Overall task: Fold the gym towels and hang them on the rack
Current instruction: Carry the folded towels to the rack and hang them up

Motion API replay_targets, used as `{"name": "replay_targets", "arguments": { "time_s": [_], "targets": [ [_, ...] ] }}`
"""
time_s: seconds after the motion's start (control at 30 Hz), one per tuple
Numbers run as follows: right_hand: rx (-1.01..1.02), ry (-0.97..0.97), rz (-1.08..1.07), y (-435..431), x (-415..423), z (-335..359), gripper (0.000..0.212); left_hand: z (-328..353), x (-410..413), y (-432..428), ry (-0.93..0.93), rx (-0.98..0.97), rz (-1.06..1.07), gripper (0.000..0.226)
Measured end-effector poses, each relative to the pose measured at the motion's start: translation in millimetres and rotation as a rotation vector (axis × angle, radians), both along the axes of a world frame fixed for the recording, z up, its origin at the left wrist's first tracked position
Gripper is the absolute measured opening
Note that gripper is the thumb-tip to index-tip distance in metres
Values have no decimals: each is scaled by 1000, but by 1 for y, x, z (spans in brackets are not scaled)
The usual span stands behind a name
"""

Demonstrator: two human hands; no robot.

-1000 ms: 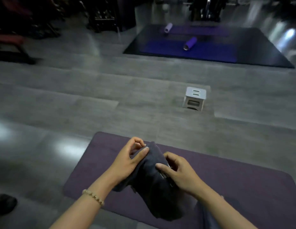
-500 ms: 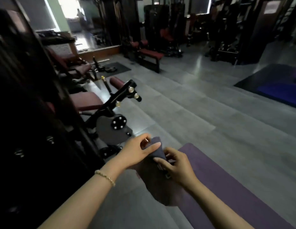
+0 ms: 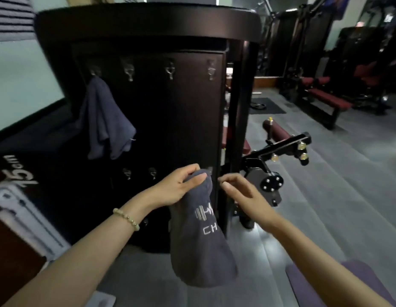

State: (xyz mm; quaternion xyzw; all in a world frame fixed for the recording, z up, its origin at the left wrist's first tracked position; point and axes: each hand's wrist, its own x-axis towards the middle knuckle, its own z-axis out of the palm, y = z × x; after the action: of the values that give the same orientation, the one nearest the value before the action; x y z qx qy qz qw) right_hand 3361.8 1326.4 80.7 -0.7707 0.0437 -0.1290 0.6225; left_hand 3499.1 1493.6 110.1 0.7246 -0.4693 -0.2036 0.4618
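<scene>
A folded dark grey gym towel (image 3: pixel 201 244) with a white dumbbell logo hangs down from my left hand (image 3: pixel 181 187), which grips its top corner right in front of the dark rack panel (image 3: pixel 188 111). My right hand (image 3: pixel 239 191) hovers just right of the towel's top, fingers loosely curled, holding nothing. The panel carries a top row of metal hooks (image 3: pixel 170 70) and a lower row of hooks (image 3: pixel 152 172) near my left hand. A second grey towel (image 3: pixel 104 122) hangs from the top left hook.
A black exercise machine arm with a maroon roller pad (image 3: pixel 281 138) juts out right of the rack. Maroon benches (image 3: pixel 325 100) stand at the back right. A purple mat corner (image 3: pixel 338 282) lies at lower right, and a white plyo box (image 3: pixel 17 196) at left.
The view swung left from the purple mat to the hook rack. My left hand has carried the towel up to the panel, and my right hand has let go of it.
</scene>
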Motion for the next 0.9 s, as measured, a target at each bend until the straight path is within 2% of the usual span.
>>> {"name": "replay_targets", "arguments": {
  "time_s": [0.1,0.17,0.3,0.4,0.47,0.57,0.7,0.83,0.9],
  "targets": [
    [-166,93,224,17,58,29,49,22,24,41,-25,28,14,27],
    [-242,107,404,41,94,47,45,37,39,66,-22,21,55,25],
    [-215,55,575,74,151,71,41,67,73,111,11,-33,164,24],
    [-180,91,702,90,184,82,40,77,98,138,38,-41,198,23],
    [-109,134,752,99,204,92,32,79,115,154,83,-56,227,24],
    [-102,175,771,113,235,110,21,80,148,174,86,-28,278,33],
    [-219,182,672,131,272,129,26,91,197,195,-42,76,287,35],
    [-262,93,556,143,299,142,20,116,235,203,-144,213,176,31],
    [-207,48,501,142,307,147,20,130,251,201,-152,202,131,31]
  ]
}}
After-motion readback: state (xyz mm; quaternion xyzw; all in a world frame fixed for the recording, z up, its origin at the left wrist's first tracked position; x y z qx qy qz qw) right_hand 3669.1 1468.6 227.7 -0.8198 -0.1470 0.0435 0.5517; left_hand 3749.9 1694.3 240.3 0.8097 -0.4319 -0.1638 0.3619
